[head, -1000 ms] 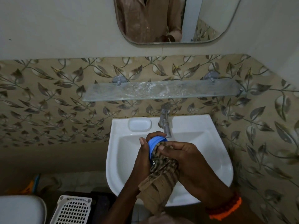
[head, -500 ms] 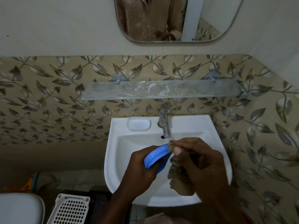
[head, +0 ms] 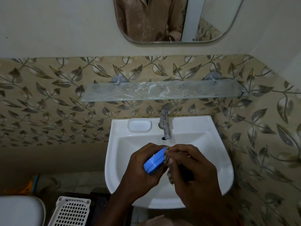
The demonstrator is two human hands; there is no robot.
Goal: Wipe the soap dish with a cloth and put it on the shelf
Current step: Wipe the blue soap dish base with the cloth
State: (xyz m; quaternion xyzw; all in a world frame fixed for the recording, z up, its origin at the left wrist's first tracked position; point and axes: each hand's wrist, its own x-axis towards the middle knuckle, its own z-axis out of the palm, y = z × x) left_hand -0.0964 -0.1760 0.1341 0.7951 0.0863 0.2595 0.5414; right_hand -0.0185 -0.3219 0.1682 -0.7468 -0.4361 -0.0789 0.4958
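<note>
Over the white sink (head: 218, 173), my left hand (head: 138, 173) grips a blue soap dish (head: 154, 161), tilted with one end up towards the tap. My right hand (head: 193, 173) presses a brown patterned cloth (head: 169, 170) against the dish's right edge; most of the cloth is hidden under that hand. A frosted glass shelf (head: 162, 92) is fixed to the leaf-patterned wall above the tap, and nothing stands on it.
A metal tap (head: 165, 123) stands at the back of the sink, beside a moulded soap recess (head: 139, 125). A mirror (head: 171, 20) hangs above. A white perforated basket (head: 71, 211) and a white toilet lid (head: 19, 211) are at the lower left.
The cloth, which hung long below my hands a second ago, is now bunched under my right hand. The blue dish has turned, showing more of its length, and sits lower over the basin.
</note>
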